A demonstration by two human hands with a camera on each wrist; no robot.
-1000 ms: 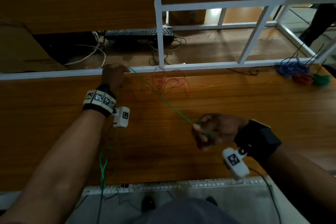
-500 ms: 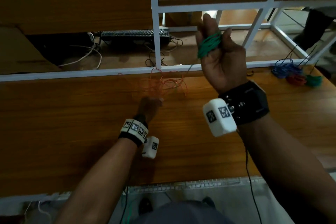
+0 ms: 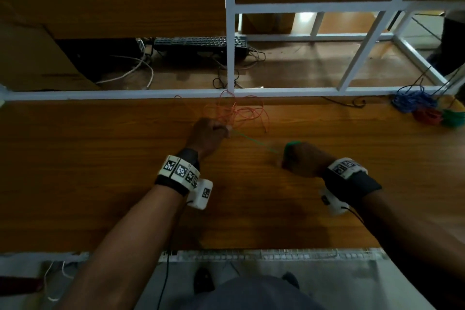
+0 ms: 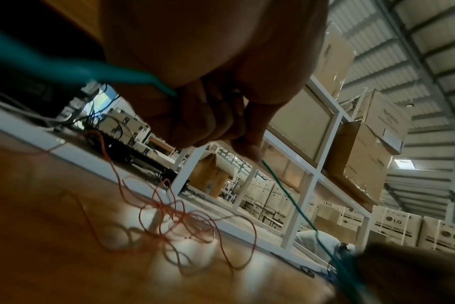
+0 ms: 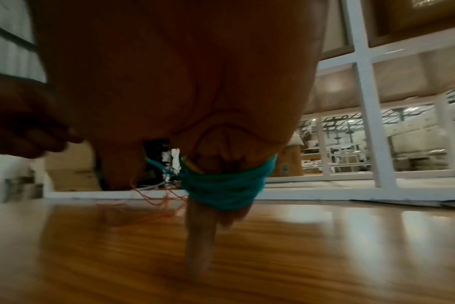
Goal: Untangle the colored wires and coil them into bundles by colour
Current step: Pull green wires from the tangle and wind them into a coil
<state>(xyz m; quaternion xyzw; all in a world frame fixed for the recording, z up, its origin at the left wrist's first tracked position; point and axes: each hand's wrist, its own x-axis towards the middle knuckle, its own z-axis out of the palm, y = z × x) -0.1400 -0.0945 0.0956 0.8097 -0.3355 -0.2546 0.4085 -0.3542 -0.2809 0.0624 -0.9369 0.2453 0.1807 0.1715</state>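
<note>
A thin green wire (image 3: 254,142) runs taut between my two hands over the wooden table (image 3: 100,171). My left hand (image 3: 221,131) is a fist that grips the wire near the loose orange wire tangle (image 3: 239,113); in the left wrist view the fingers (image 4: 208,123) curl round the green wire (image 4: 286,193). My right hand (image 3: 292,156) sits low over the table to the right, with a green wire coil (image 5: 226,185) wound round its fingers (image 5: 198,232). The orange tangle (image 4: 182,216) lies just beyond my left hand.
Blue (image 3: 412,102), red (image 3: 427,116) and green (image 3: 453,118) coiled bundles lie at the table's far right edge. A white metal frame (image 3: 230,58) borders the back of the table, with a black keyboard (image 3: 198,43) and cables behind it.
My right hand, raised high with the green coil half a second ago, has come down to the table right of my left hand. The left hand has stayed by the orange tangle.
</note>
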